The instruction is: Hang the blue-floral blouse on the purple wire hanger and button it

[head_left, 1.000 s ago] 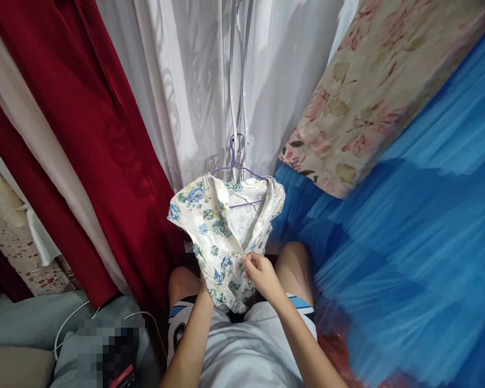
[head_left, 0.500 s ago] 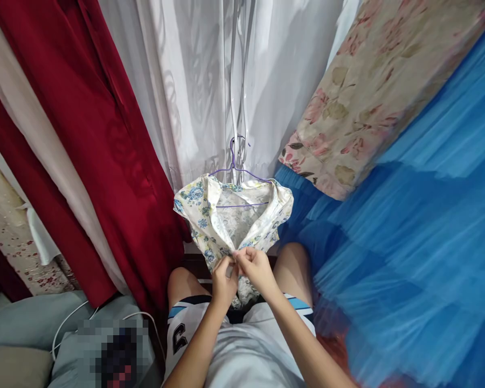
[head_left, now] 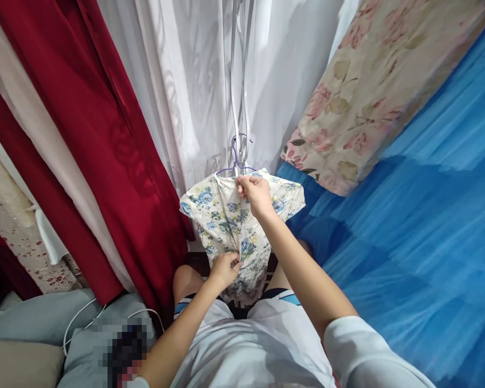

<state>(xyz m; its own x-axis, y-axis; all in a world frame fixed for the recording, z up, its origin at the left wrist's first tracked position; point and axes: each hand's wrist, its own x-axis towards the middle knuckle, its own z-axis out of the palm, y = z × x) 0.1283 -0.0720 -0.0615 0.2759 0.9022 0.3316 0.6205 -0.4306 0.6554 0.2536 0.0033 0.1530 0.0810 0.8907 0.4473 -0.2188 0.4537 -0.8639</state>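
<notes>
A sheer white curtain [head_left: 291, 70] hung ahead, with bright blue layered tulle [head_left: 420, 258] to its right and a long panel of deep red cloth [head_left: 105, 151] to its left. In front of the curtain's lower part was a short-sleeved white blouse [head_left: 248, 234] with blue and yellow flowers, on a thin purple hanger [head_left: 235, 153]. The blouse seemed light, limp and easily creased, likelier to sag or slip off the hanger than to tear; its neckline and front edges looked the best places to hold. The right hand [head_left: 255, 194], nearer the curtain, pinched the blouse at the neckline; the left hand [head_left: 226, 269], farther from the curtain, pinched the front between thumb and fingers.
</notes>
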